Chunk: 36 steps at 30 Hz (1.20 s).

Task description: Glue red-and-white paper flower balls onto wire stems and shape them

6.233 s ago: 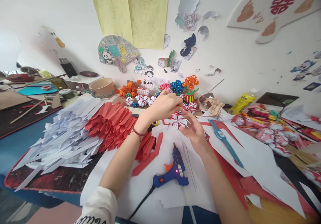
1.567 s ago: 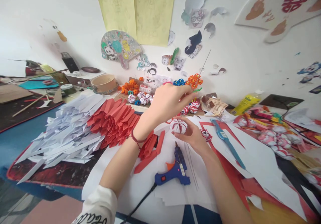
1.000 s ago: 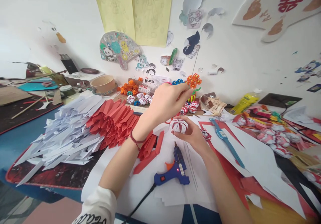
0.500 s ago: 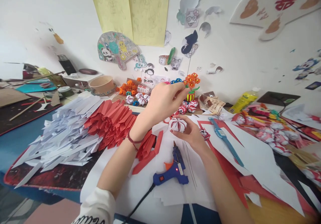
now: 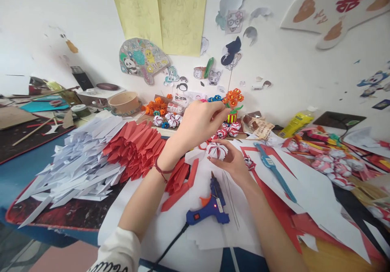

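Note:
My left hand (image 5: 202,119) is raised at the middle, its fingers pinched together on a thin wire (image 5: 230,77) that rises above them against the wall. Just below, my right hand (image 5: 233,162) grips a round white paper ball flower (image 5: 217,151) with dark red lines between its petals. Whether the wire enters the ball is hidden behind my left hand. Under both hands, a blue glue gun (image 5: 210,209) lies on white paper, its small red light lit. Several thin wires (image 5: 233,203) lie to the right of it. Folded red strips (image 5: 179,184) lie beneath my left forearm.
Piles of folded white strips (image 5: 82,158) and red strips (image 5: 134,150) cover the left. A blue watch (image 5: 274,170) rests on paper at right. Finished paper balls (image 5: 173,120), a potted orange flower (image 5: 233,101) and a yellow bottle (image 5: 298,122) stand along the back.

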Motion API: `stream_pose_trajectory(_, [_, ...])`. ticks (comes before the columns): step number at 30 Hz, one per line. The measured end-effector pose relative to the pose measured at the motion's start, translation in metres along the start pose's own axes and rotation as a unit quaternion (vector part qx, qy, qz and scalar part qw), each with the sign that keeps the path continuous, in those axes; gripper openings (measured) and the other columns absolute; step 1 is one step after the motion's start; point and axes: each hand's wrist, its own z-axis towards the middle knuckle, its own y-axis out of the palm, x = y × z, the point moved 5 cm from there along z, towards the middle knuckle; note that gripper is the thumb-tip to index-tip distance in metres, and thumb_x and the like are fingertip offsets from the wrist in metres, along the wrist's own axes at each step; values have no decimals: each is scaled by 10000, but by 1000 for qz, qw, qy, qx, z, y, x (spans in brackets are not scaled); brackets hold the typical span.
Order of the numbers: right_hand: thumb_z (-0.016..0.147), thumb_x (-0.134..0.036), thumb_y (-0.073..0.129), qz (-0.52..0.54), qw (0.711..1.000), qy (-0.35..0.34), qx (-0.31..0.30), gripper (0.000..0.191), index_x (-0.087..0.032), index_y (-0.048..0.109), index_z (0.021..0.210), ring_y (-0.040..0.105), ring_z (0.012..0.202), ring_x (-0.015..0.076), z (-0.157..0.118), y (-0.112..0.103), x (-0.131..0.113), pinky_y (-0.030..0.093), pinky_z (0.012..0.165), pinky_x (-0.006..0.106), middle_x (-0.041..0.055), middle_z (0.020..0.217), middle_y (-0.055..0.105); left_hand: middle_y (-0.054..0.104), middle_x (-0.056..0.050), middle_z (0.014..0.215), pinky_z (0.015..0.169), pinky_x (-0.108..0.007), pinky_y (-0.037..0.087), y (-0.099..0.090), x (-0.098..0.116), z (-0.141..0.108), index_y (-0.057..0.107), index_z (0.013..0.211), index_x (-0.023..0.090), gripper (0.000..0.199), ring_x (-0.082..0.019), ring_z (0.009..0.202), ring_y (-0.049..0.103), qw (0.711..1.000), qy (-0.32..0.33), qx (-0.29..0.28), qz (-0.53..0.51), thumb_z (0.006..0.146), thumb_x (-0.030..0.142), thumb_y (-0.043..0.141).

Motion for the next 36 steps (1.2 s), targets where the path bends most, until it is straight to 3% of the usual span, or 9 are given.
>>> stream_pose_trajectory(11, [682, -311, 888, -11, 999, -25, 16, 515, -297, 677, 1152, 603, 1160, 249, 0, -2, -2, 556, 938, 384, 39, 1227, 650, 565, 9, 501, 591, -272, 373, 1, 0, 0, 543, 560, 181, 421, -112, 484, 458, 1000, 15, -5, 3, 966, 278, 486])
stream_pose_trajectory(17, [679, -347, 886, -11, 1000, -23, 17, 524, -310, 672, 1155, 655, 1046, 228, 1, -1, -4, 564, 891, 366, 32, 1192, 671, 524, 10, 475, 561, -271, 364, 1, 0, 0, 568, 546, 181, 446, -112, 469, 438, 1000, 23, -10, -3, 967, 292, 473])
stream_pose_trajectory(20, [680, -358, 883, -12, 999, -24, 23, 532, -306, 668, 1164, 633, 1118, 242, 1, -2, -6, 551, 934, 378, 35, 1240, 657, 545, 10, 502, 574, -268, 375, 0, 1, 0, 574, 562, 182, 434, -113, 487, 443, 1000, 23, -11, 3, 966, 318, 493])
stream_pose_trajectory(25, [695, -356, 873, -19, 999, -28, 27, 537, -303, 648, 1180, 579, 1225, 252, 1, -2, -7, 529, 978, 375, 39, 1287, 633, 581, 8, 542, 608, -263, 397, -1, -1, 0, 613, 628, 186, 385, -123, 529, 476, 999, 14, -16, 25, 968, 336, 511])
stream_pose_trajectory(32, [690, -344, 879, -6, 999, -26, 44, 589, -328, 569, 1191, 641, 982, 189, 1, -6, -2, 554, 860, 327, 13, 1148, 646, 724, 10, 704, 669, -257, 428, 0, -7, -1, 708, 881, 204, 221, -127, 621, 604, 999, 8, -26, 19, 954, 372, 584])
stream_pose_trajectory(36, [697, -331, 873, -19, 998, -39, 47, 556, -316, 584, 1172, 592, 1132, 205, 1, -7, -2, 536, 926, 321, 23, 1253, 591, 743, 11, 743, 639, -246, 418, -1, -3, -2, 710, 905, 207, 215, -119, 626, 613, 999, 14, -30, 3, 950, 386, 599])
